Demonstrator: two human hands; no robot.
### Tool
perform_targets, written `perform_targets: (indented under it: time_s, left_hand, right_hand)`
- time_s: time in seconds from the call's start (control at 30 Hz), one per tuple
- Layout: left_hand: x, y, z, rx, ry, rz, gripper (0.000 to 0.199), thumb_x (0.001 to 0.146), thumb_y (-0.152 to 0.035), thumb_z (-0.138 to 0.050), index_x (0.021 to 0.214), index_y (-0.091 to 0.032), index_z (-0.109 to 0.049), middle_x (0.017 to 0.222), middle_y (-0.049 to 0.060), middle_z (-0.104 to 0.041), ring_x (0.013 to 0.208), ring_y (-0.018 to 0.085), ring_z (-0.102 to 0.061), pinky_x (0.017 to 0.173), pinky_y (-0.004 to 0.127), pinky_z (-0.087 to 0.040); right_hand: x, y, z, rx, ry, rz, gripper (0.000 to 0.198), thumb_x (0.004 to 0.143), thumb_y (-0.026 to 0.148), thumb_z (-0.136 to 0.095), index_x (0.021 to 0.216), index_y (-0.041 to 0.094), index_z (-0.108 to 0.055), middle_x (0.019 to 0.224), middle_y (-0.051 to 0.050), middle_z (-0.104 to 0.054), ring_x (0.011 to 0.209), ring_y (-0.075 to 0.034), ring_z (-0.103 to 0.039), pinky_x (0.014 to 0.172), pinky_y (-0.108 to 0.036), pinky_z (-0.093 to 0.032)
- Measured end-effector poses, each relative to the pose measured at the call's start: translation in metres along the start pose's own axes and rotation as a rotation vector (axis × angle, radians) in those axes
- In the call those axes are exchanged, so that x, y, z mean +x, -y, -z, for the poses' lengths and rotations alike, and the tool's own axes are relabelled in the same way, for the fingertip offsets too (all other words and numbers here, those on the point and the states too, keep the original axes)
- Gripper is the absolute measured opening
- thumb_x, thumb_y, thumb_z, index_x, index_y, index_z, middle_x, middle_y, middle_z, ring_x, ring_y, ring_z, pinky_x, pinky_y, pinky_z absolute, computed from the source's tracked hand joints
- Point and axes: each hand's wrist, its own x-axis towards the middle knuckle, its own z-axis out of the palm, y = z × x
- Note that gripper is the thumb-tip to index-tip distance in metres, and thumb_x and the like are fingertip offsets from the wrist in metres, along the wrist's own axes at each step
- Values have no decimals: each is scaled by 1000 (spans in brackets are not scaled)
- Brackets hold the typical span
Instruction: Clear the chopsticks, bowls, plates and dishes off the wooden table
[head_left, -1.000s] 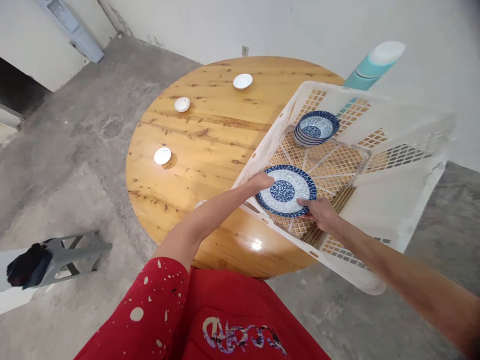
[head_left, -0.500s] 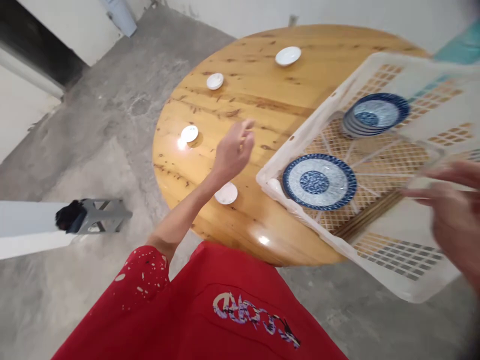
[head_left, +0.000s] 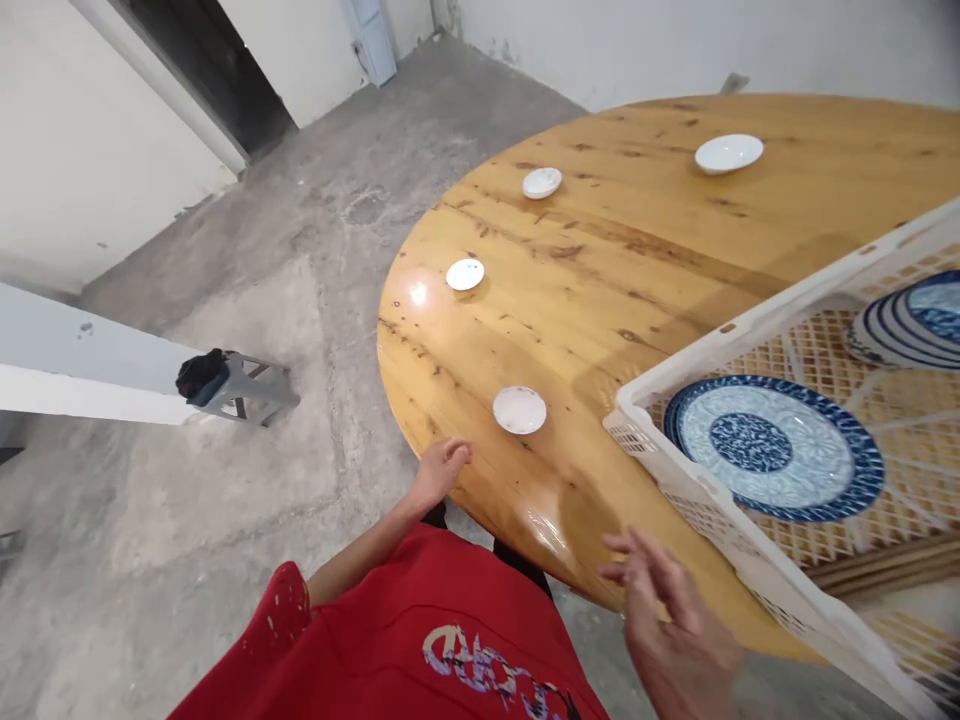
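My left hand [head_left: 442, 470] is at the table's near left edge, loosely curled with nothing visible in it. Just up and right of it a small white dish [head_left: 520, 410] lies on the round wooden table [head_left: 570, 340]. My right hand [head_left: 675, 625], slightly blurred, hovers over the table's near edge, left of the white plastic basket [head_left: 720, 520]. Its fingers are apart and I see nothing in them. Inside the basket lie a blue-and-white plate [head_left: 776, 447], a stack of blue-and-white bowls [head_left: 915, 325] cut off by the frame, and brown chopsticks [head_left: 892, 575].
More small white dishes stand along the table's far rim: one dish [head_left: 465, 274] at left, another dish [head_left: 541, 182] beyond it and a larger-looking dish [head_left: 727, 153] at far right. A grey stool [head_left: 259, 388] with a dark item on it stands on the concrete floor.
My right hand has come out from over the basket to the table's near edge. My left hand has drawn back toward my body, uncovering the nearest dish. The view has turned left.
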Motion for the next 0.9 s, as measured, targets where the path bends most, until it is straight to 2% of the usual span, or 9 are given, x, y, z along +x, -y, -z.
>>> perform_targets:
  time_s: [0.07, 0.2, 0.33, 0.47, 0.53, 0.6, 0.7, 0.8, 0.9]
  left_hand:
    - [2, 6, -1, 30, 83, -93, 29, 89, -26, -43, 96, -17, -70, 95, 5, -74, 87, 16, -69, 82, 27, -54]
    - [3, 29, 22, 115, 217, -253, 33, 90, -31, -45, 105, -18, -72, 96, 5, -75, 87, 17, -68, 80, 27, -52]
    - [-1, 78, 76, 196, 251, -257, 34, 90, -34, -45, 104, -19, -72, 96, 4, -76, 87, 18, -68, 81, 28, -51]
    - [-2, 141, 147, 189, 219, -149, 33, 89, -36, -44, 99, -19, -71, 96, 6, -76, 89, 20, -70, 83, 30, -52]
    - [-1, 172, 181, 126, 181, -45, 34, 88, -38, -44, 100, -18, -69, 95, 8, -76, 89, 21, -71, 82, 31, -53]
    - [0, 198, 211, 44, 111, 51, 36, 86, -40, -44, 100, -17, -68, 95, 10, -76, 91, 23, -72, 80, 33, -55]
    - [5, 226, 240, -56, -19, 127, 37, 83, -43, -47, 97, -16, -68, 96, 13, -76, 92, 26, -73, 79, 36, -56]
    - [13, 235, 251, -116, -82, 127, 38, 82, -48, -49, 93, -16, -68, 93, 13, -76, 90, 27, -74, 79, 38, -57]
    - [26, 224, 254, -134, -60, 83, 38, 83, -48, -50, 95, -18, -68, 93, 11, -76, 89, 26, -74, 80, 38, -57]
  right_hand:
    - [-24, -13, -41, 5, 27, 44, 53, 87, 65, -57, 114, 20, -65, 101, -12, -76, 68, -21, -73, 64, -31, -59]
    - [-56, -37, -104, 44, 43, -87, 56, 81, 69, -58, 107, 20, -65, 91, -9, -76, 62, -22, -71, 64, -35, -61]
    - [-72, -37, -154, 149, -43, -216, 56, 73, 66, -63, 102, 19, -66, 86, -9, -76, 62, -22, -71, 62, -36, -60]
    - [-66, -26, -197, 175, -92, -242, 55, 68, 63, -65, 99, 18, -66, 86, -10, -76, 60, -23, -70, 61, -37, -58]
    - [-53, -21, -211, 97, -111, -193, 54, 69, 61, -61, 102, 18, -66, 89, -11, -76, 66, -24, -71, 65, -38, -58]
    - [-37, -16, -218, -55, -170, -122, 55, 71, 58, -57, 107, 18, -67, 95, -13, -76, 78, -27, -72, 76, -41, -58]
    - [-7, -6, -218, -312, -276, -28, 66, 73, 57, -52, 120, 13, -64, 112, -18, -72, 97, -32, -70, 90, -47, -54]
    - [27, 5, -212, -502, -353, 120, 80, 76, 62, -49, 133, 7, -57, 128, -25, -64, 117, -38, -62, 101, -53, -47]
    - [60, 14, -211, -618, -414, 225, 92, 78, 73, -47, 138, 2, -52, 138, -30, -55, 135, -42, -47, 111, -56, -38]
